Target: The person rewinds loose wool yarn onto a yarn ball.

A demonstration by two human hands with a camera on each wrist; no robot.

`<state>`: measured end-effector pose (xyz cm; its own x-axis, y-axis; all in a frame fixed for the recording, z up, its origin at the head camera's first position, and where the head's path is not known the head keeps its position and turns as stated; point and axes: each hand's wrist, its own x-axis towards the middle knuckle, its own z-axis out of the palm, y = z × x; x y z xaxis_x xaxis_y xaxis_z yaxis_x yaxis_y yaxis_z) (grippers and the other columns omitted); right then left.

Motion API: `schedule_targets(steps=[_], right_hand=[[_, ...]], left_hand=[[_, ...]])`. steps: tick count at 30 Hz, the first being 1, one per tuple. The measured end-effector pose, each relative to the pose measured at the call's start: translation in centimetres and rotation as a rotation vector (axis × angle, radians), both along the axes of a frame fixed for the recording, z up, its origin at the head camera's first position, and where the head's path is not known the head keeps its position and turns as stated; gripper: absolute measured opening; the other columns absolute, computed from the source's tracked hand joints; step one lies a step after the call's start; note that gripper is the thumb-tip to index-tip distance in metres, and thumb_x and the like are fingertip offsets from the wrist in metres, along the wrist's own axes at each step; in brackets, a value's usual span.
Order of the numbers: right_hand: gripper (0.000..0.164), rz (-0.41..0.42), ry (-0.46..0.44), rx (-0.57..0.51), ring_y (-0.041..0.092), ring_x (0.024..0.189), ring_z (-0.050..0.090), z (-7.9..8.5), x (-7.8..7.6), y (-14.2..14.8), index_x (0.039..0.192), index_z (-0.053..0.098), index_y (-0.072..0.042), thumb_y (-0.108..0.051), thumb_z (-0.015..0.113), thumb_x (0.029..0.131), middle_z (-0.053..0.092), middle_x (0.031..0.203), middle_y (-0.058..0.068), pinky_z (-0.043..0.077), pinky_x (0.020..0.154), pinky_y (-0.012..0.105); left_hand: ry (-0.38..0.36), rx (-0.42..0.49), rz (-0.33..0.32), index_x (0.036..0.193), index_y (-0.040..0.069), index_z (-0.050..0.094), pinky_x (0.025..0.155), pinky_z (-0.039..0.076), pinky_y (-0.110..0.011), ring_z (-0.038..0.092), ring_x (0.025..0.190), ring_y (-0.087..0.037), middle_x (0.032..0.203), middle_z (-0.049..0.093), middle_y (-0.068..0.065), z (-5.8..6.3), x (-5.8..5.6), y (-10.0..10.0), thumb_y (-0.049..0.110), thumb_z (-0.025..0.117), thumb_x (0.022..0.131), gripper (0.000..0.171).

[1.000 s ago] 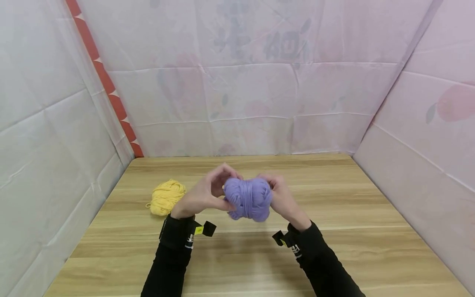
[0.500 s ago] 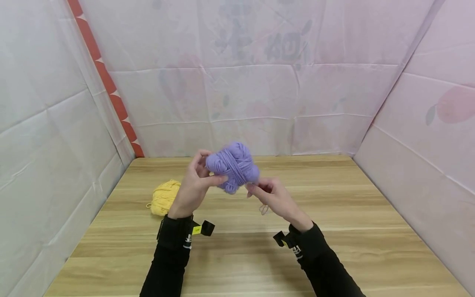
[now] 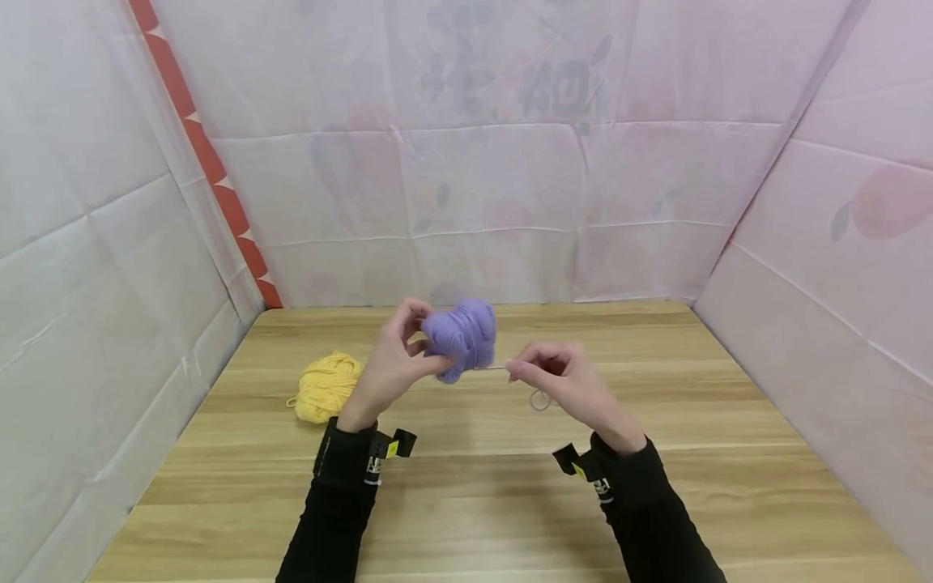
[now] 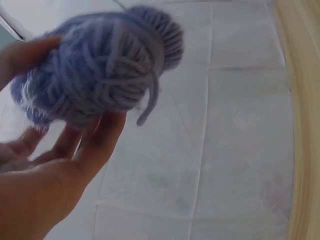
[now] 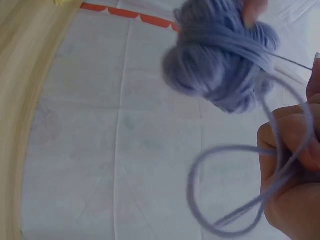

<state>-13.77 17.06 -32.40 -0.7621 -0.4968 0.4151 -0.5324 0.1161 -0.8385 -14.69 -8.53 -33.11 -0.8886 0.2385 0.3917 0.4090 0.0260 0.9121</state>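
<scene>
Nearest you, your black sleeves (image 3: 325,518) reach in over the wooden table (image 3: 466,518), each wrist wearing a small black camera mount (image 3: 592,476). Your right hand (image 3: 579,389) pinches a strand (image 3: 492,368) of purple yarn between thumb and fingertips; it runs straight across to the ball, while a slack loop (image 3: 540,400) dangles below that hand. Your left hand (image 3: 388,364) grasps the purple ball of yarn (image 3: 466,336) by its left side, thumb in front and fingers curled behind, and holds it tilted in the air above the table. A short tail (image 4: 150,102) hangs from the ball in the left wrist view. The yellow ball of yarn (image 3: 324,389) lies on the table to the left, partly hidden by your left hand. Beyond the table hangs a pale sheet (image 3: 466,186), with a red strip (image 3: 197,138) toward its left.
</scene>
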Motion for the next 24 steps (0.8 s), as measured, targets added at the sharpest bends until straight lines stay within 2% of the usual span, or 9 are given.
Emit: schedule_targets(steps=[4, 7, 10, 12, 15, 18, 21, 24], right_hand=[[0.012, -0.024, 0.01, -0.037, 0.003, 0.056, 0.048, 0.4, 0.1, 0.5, 0.081, 0.068, -0.007, -0.003, 0.063, 0.091, 0.067, 0.077, -0.007, 0.039, 0.046, 0.025], [0.01, -0.046, -0.003, -0.044, 0.002, 0.059, 0.051, 0.7, 0.2, 0.6, 0.081, 0.067, -0.003, -0.004, 0.064, 0.09, 0.067, 0.076, -0.004, 0.042, 0.05, 0.023], [0.01, -0.074, 0.006, -0.046, 0.002, 0.059, 0.05, 0.7, 0.0, 0.6, 0.08, 0.067, -0.002, -0.004, 0.065, 0.09, 0.067, 0.076, -0.001, 0.041, 0.052, 0.023], [0.01, -0.097, 0.016, -0.039, 0.002, 0.058, 0.047, 0.6, -0.1, 0.5, 0.08, 0.067, -0.005, -0.005, 0.065, 0.09, 0.066, 0.074, -0.004, 0.04, 0.051, 0.022], [0.011, -0.11, 0.037, -0.043, 0.005, 0.056, 0.043, 0.0, -0.4, 0.1, 0.079, 0.067, -0.007, -0.005, 0.066, 0.09, 0.061, 0.071, -0.006, 0.038, 0.051, 0.022], [0.013, -0.094, 0.043, -0.049, 0.005, 0.056, 0.044, -0.8, -0.8, -0.6, 0.077, 0.065, -0.006, -0.006, 0.065, 0.09, 0.058, 0.069, -0.009, 0.039, 0.051, 0.022], [0.015, -0.047, 0.028, -0.075, 0.003, 0.056, 0.047, -1.5, -1.2, -1.3, 0.077, 0.063, -0.002, -0.005, 0.063, 0.092, 0.059, 0.07, -0.009, 0.04, 0.049, 0.021], [0.013, -0.02, 0.003, -0.092, 0.002, 0.061, 0.052, -2.1, -1.4, -1.8, 0.078, 0.061, 0.002, 0.001, 0.06, 0.091, 0.062, 0.071, -0.012, 0.045, 0.052, 0.02]], left_hand=[[0.034, -0.182, -0.102, 0.115, 0.005, 0.048, 0.093, 0.054, -0.034, 0.054, 0.108, -0.023, 0.118, 0.052, -0.011, -0.2, 0.1, 0.4, -0.012, 0.072, 0.07, 0.053], [0.041, -0.292, -0.209, 0.114, 0.009, 0.05, 0.093, 0.054, -0.033, 0.055, 0.109, -0.023, 0.116, 0.054, -0.009, -0.2, 0.3, 0.7, -0.009, 0.073, 0.069, 0.053], [0.037, -0.349, -0.346, 0.113, 0.011, 0.051, 0.095, 0.053, -0.033, 0.056, 0.11, -0.022, 0.115, 0.055, -0.007, -0.1, 0.6, 0.8, -0.006, 0.073, 0.069, 0.052], [0.036, -0.358, -0.445, 0.112, 0.013, 0.051, 0.095, 0.052, -0.033, 0.055, 0.11, -0.02, 0.114, 0.054, -0.005, 0.0, 0.7, 0.8, -0.004, 0.074, 0.069, 0.052], [0.049, -0.33, -0.575, 0.112, 0.012, 0.051, 0.095, 0.052, -0.036, 0.054, 0.109, -0.02, 0.114, 0.054, -0.006, -0.1, 0.7, 0.9, 0.0, 0.076, 0.071, 0.049], [0.049, -0.255, -0.647, 0.113, 0.01, 0.051, 0.096, 0.052, -0.039, 0.053, 0.112, -0.02, 0.115, 0.053, -0.008, -0.2, 0.8, 0.9, 0.001, 0.076, 0.073, 0.048], [0.032, -0.131, -0.659, 0.114, 0.007, 0.05, 0.096, 0.052, -0.041, 0.053, 0.113, -0.022, 0.116, 0.053, -0.009, -0.1, 0.9, 0.6, -0.005, 0.074, 0.073, 0.049], [0.009, 0.008, -0.611, 0.114, 0.008, 0.049, 0.095, 0.052, -0.037, 0.054, 0.111, -0.021, 0.117, 0.055, -0.007, 0.1, 1.1, 0.1, -0.012, 0.072, 0.071, 0.053]])
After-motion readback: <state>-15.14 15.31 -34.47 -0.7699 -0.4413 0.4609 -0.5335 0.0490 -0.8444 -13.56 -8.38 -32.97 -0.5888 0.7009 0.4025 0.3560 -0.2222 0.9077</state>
